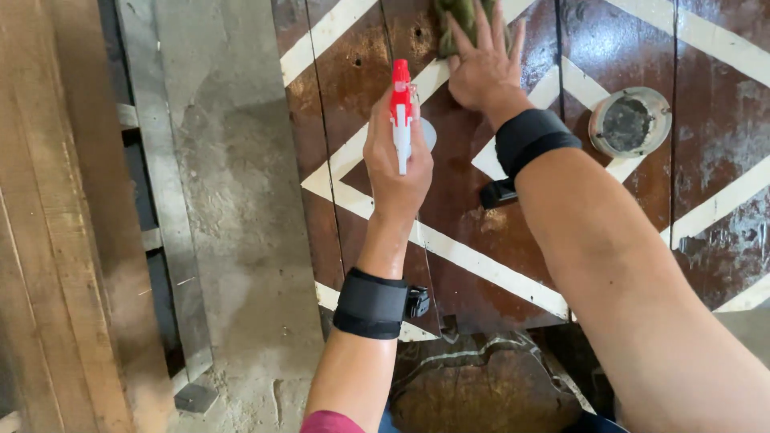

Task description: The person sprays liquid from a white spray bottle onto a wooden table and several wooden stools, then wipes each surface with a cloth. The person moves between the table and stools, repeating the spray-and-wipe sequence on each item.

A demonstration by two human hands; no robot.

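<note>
A round glass ashtray (630,121) with dark residue sits on the brown wooden counter (722,152) painted with white diagonal stripes. Bare concrete floor (241,200) lies left of it, beside a wooden beam (48,240) and a grey metal rail (164,200).

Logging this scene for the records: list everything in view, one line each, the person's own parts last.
spray bottle: one, red and white head, held upright in the left hand
cloth: one, green, under the right hand on the door
door: one, brown with white diagonal stripes
round fitting: one, grey, on the door at right
wall: grey concrete, left
wristbands: two, black
left hand: gripping the bottle
right hand: fingers spread on the cloth
</note>
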